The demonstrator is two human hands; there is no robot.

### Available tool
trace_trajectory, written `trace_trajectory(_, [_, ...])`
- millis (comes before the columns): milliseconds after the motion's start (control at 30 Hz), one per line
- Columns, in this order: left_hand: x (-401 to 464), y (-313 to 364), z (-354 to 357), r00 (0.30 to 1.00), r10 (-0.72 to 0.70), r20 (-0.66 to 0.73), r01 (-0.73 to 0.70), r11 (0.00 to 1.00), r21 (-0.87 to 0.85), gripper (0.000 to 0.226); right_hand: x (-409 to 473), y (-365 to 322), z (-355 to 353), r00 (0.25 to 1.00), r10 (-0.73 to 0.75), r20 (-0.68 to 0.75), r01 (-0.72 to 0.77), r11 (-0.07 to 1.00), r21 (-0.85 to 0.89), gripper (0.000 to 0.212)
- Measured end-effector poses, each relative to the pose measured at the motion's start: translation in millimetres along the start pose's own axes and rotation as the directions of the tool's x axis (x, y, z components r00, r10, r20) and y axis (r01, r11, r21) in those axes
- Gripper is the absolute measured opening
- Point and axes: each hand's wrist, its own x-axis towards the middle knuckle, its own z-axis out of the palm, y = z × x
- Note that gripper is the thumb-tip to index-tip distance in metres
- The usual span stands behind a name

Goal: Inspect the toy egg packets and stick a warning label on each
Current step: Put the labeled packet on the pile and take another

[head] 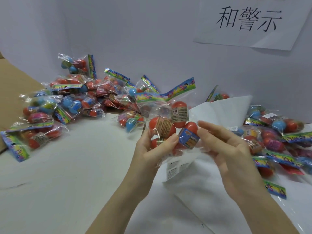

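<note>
On the far left a cardboard box (10, 85) is lying against the white wall (135, 39). Just right of it, a big heap of packets (70, 98) is spreading across the white table (59, 183), each clear bag holding red, blue or pink eggs under a bright paper header.

Near the middle, the left hand (152, 149) is gripping the held packet (170, 125) from the left, thumb curled over the front of the plastic and fingers wrapped behind it. The packet is being held up above the table, its colourful header (166, 94) pointing to the far side, with red eggs showing inside.

The right hand (226, 149) is touching the packet's right edge, fingers nearly straight and loosely spread; whether the fingertips are actually pinching the plastic is hard to tell.

Below the hands, a sheet of labels (175, 168) is lying on white paper (219, 112). Farther right, another pile of packets (283, 141) is covering the table. High on the wall a paper sign (249, 21) is hanging.
</note>
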Motion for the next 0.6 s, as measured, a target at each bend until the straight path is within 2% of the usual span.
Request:
trace_trajectory(67, [-0.4,0.8,0.4,0.999,-0.018,0.026,0.019,1.0,-0.009,0.035,2.3,-1.4,-3.4,0.959,0.244,0.145,-0.26,0.96,0.103,0.038])
trace_trajectory(133, [-0.9,0.8,-0.1,0.998,-0.037,0.044,0.038,0.999,-0.02,0.031,4.1,-1.8,-5.3,0.908,0.37,0.198,-0.409,0.886,0.218,0.036])
trace_trajectory(200, [-1.8,1.7,-2.0,0.996,-0.061,0.066,0.065,0.996,-0.055,0.021,4.8,-3.7,-6.2,0.886,0.419,0.196,-0.462,0.822,0.334,0.029])
trace_trajectory(267, [-2.1,3.1,-4.5,0.988,-0.101,0.117,0.114,0.988,-0.105,0.023,4.8,-6.2,-6.6,0.883,0.44,0.164,-0.468,0.796,0.384,0.016])
trace_trajectory(333, [-2.1,4.8,-5.8,0.976,-0.138,0.169,0.166,0.973,-0.159,0.027,6.2,-4.2,-5.0,0.914,0.402,0.057,-0.396,0.851,0.345,0.013])
trace_trajectory(367, [-1.6,4.5,-6.3,0.972,-0.148,0.18,0.182,0.965,-0.188,0.027,6.7,-1.1,-4.4,0.947,0.317,-0.051,-0.291,0.913,0.285,0.018])
trace_trajectory(400, [-1.0,4.2,-6.3,0.973,-0.155,0.174,0.191,0.958,-0.216,0.027,5.7,1.6,-3.4,0.97,0.162,-0.183,-0.126,0.973,0.194,0.021])
trace_trajectory(433, [-0.1,3.6,-6.0,0.975,-0.159,0.153,0.193,0.951,-0.242,0.027,3.0,2.4,-0.3,0.953,-0.068,-0.295,0.084,0.996,0.043,0.019])
trace_trajectory(467, [0.8,2.8,-5.0,0.979,-0.158,0.133,0.189,0.945,-0.268,0.028,-0.5,3.0,2.2,0.879,-0.347,-0.327,0.299,0.935,-0.19,0.016])
trace_trajectory(500, [1.3,2.0,-3.4,0.981,-0.15,0.124,0.181,0.937,-0.298,0.03,-3.9,5.3,3.7,0.768,-0.598,-0.23,0.468,0.769,-0.435,0.012])
trace_trajectory(533, [1.0,1.7,-1.8,0.982,-0.14,0.124,0.174,0.926,-0.336,0.033,-8.0,9.6,5.9,0.656,-0.752,-0.058,0.577,0.55,-0.604,0.01])
trace_trajectory(567, [0.5,1.5,-0.3,0.982,-0.134,0.13,0.174,0.91,-0.377,0.036,-11.1,15.0,8.8,0.572,-0.813,0.105,0.629,0.353,-0.693,0.015])
trace_trajectory(600, [-0.5,1.8,0.7,0.981,-0.134,0.139,0.18,0.896,-0.407,0.037,-13.2,20.4,12.1,0.535,-0.813,0.229,0.642,0.216,-0.735,0.022])
